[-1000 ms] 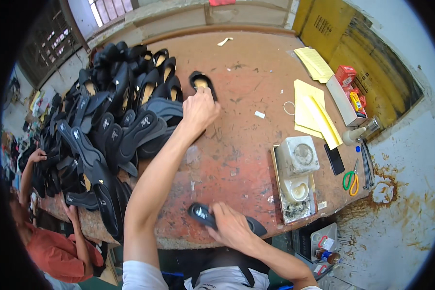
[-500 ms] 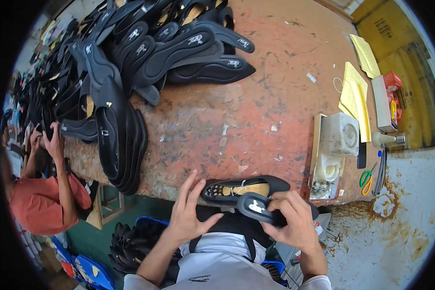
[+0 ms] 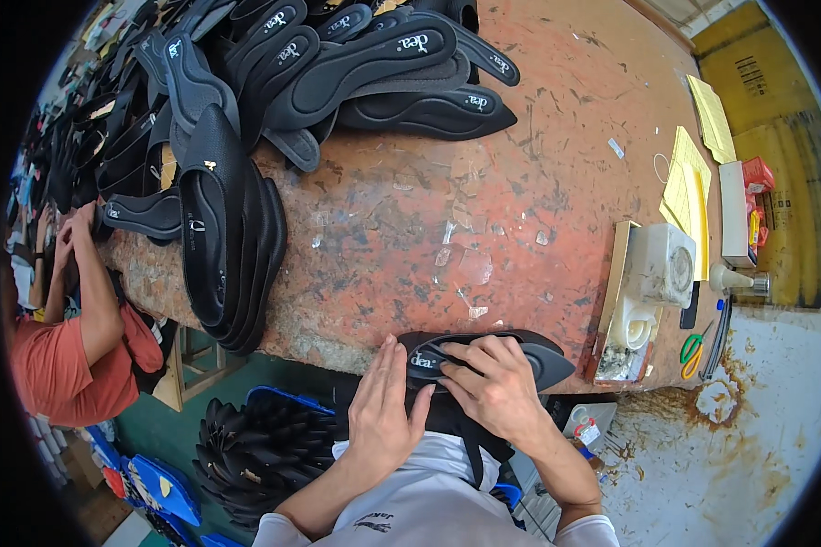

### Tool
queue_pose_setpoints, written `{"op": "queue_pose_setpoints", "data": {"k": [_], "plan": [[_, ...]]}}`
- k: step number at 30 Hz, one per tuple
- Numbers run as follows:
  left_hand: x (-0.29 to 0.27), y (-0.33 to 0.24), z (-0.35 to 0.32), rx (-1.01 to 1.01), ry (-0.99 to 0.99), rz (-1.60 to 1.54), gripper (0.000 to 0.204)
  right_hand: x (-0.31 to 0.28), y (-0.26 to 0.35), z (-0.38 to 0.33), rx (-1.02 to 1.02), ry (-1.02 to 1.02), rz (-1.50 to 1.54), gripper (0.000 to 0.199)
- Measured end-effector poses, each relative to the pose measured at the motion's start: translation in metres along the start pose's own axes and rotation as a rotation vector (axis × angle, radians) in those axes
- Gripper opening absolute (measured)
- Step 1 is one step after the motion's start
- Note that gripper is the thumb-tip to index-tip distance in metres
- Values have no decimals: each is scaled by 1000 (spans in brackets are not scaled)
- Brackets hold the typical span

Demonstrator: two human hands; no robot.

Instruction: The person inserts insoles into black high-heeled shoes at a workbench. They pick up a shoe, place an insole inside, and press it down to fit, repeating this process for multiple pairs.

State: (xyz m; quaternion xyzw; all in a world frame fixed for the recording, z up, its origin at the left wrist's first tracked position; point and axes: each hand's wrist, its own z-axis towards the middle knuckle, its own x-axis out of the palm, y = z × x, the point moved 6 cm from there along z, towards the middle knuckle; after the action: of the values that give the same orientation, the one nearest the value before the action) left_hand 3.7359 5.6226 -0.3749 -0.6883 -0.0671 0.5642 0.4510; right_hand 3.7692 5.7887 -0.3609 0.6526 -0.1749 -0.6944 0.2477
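Note:
A black pointed shoe (image 3: 551, 362) lies sideways at the table's near edge, its toe to the right. Inside its heel end sits a black insole (image 3: 422, 362) with white lettering. My right hand (image 3: 494, 387) bends over the shoe, fingers curled on the insole and partly hiding it. My left hand (image 3: 385, 412) rests against the heel end, its fingers stretched out and the thumb apart. How far the insole reaches toward the toe is hidden under my right hand.
Black insoles (image 3: 365, 73) and stacked black shoes (image 3: 214, 237) cover the table's left. At right stand a tray (image 3: 608, 305) with a whitish container (image 3: 663, 264), yellow papers (image 3: 687, 196) and scissors (image 3: 691, 354). A co-worker in a red shirt (image 3: 50, 374) is at left; dark shoes (image 3: 265, 456) fill a blue bin below.
The insole, held above the shoe before, now lies inside its heel end. My right hand has moved left and down onto it; my left hand has come against the heel.

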Motion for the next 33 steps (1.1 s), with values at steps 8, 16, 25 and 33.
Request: {"op": "queue_pose_setpoints", "data": {"k": [8, 16, 25, 33], "plan": [[4, -13, 12, 9, 205, 175, 53, 11, -3, 2, 35, -10, -35, 24], [17, -16, 25, 14, 282, 344, 51, -27, -12, -17, 500, -85, -342, 57], [17, -18, 21, 49, 274, 382, 52, -21, -38, -33, 625, -125, -388, 64], [11, -24, 29, 163, 277, 354, 51, -22, -42, -21, 550, 16, -292, 58]]}}
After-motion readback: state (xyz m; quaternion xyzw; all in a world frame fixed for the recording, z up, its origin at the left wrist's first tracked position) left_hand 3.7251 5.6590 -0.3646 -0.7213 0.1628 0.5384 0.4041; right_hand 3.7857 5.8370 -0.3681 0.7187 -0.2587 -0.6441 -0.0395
